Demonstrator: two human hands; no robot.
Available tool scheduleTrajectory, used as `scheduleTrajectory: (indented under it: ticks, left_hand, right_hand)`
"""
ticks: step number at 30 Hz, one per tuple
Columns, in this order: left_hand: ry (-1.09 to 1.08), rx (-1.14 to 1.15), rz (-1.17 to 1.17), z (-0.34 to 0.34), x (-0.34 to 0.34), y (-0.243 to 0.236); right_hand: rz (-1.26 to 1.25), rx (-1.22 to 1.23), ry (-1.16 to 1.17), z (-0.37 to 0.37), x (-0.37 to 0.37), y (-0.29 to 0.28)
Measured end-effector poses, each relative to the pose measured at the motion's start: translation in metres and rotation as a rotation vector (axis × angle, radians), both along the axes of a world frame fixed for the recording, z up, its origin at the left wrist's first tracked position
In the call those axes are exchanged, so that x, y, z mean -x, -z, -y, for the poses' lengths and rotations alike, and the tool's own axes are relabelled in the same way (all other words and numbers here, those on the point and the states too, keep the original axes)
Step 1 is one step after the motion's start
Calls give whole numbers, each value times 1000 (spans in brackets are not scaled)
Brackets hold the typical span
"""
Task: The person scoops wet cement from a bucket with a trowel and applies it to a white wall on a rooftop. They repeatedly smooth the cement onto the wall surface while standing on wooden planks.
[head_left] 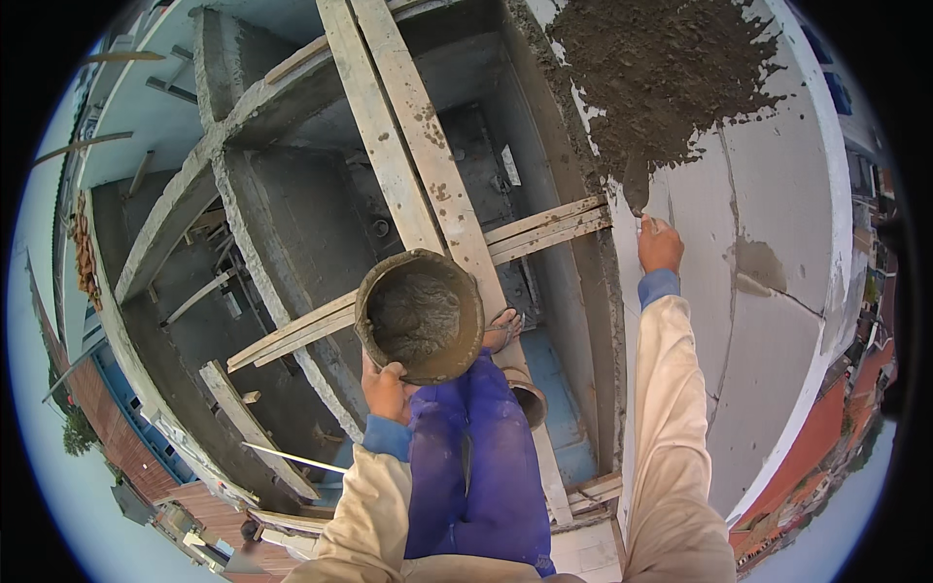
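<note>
Mortar bucket (453, 361) in left grip (387, 391) — right grip (660, 245) on trowel (636, 187), apparently

Between the bucket (439, 365) and the right hand (661, 245), open air lets a hand pass above the long planks (437, 165) and crosswise boards (549, 233). The bucket blocks the left hand (387, 391) on its far side. The pale block wall (685, 301) bounds the right, its near stretch passable alongside; farther on, wet mortar (671, 73) obstructs. Legs (505, 457) and a second bucket (528, 402) crowd the near middle; left, concrete beams (276, 282) divide open gaps.
</note>
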State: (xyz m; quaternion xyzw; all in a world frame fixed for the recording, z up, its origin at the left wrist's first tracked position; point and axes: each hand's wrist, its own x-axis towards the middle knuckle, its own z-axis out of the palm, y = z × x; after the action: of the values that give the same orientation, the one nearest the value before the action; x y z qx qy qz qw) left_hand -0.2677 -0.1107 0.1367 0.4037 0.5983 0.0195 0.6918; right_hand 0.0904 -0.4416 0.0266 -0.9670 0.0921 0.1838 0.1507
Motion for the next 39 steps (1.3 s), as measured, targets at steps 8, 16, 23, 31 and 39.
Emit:
scheduleTrajectory:
  ticks: [8, 16, 23, 31, 39]
  left_hand:
    - [187, -194, 95, 53, -69, -29]
    - [549, -364, 194, 63, -135, -59]
    - [175, -110, 451, 40, -152, -88]
    - [45, 29, 173, -8, -107, -77]
    - [162, -125, 33, -25, -37, -74]
  right_hand:
    - [1, 139, -852, 1, 100, -176]
    - [71, -280, -656, -54, 166, -150]
    - [327, -316, -456, -98, 192, -162]
    - [-146, -758, -435, -92, 145, -161]
    - [-359, -330, 242, 8, -9, -121]
